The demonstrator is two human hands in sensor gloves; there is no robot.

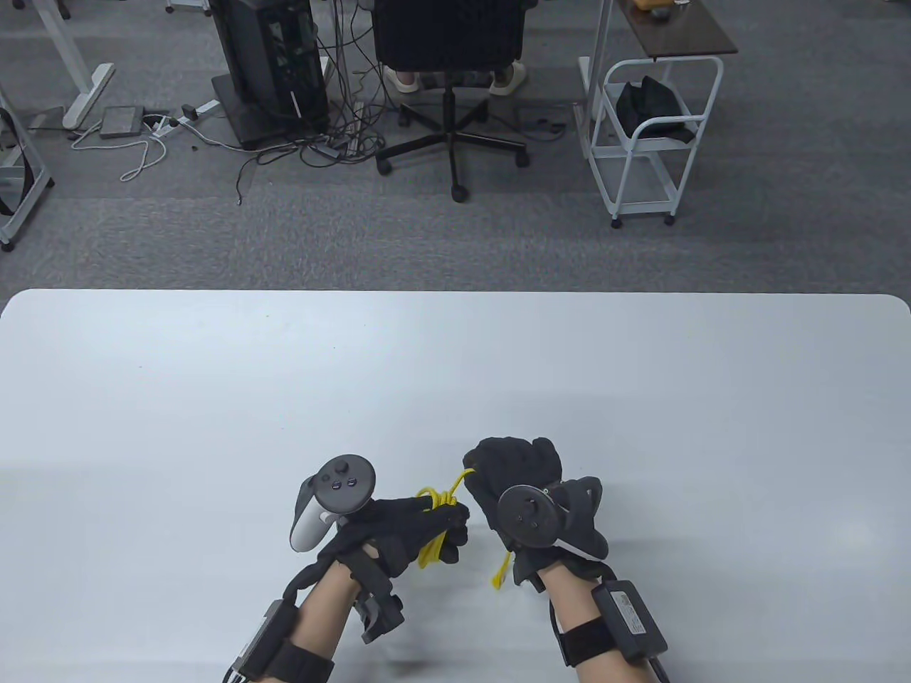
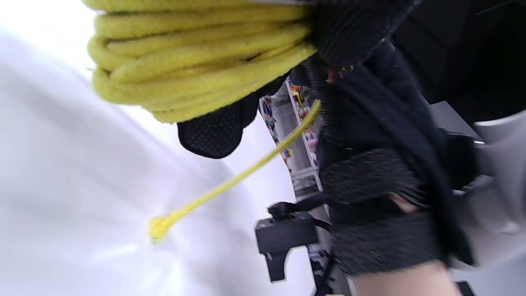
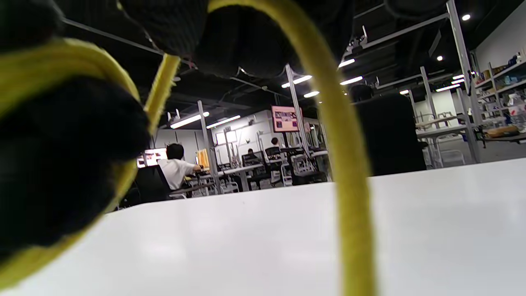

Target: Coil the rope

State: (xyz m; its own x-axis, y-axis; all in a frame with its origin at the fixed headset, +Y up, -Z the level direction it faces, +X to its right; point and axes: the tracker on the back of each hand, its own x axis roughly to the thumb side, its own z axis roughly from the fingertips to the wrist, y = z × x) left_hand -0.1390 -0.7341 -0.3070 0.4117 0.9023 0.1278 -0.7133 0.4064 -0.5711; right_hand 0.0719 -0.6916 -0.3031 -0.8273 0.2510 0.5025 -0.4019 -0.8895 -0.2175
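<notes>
Several rope (image 1: 435,523) loops around left hand (image 1: 398,530)

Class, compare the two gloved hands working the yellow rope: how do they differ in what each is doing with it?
The left hand carries the rope wound in several loops around its fingers; the right hand grips only a single strand. The frayed loose end hangs below the right hand, not the left hand. Both wear black gloves with trackers.

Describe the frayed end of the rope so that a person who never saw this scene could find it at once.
Start at the white table, near its front edge, where the two gloved hands meet. The yellow rope is wound in loops around the left hand; one strand passes into the right hand. The frayed end hangs loose below the right hand, the only tufted tip.
</notes>
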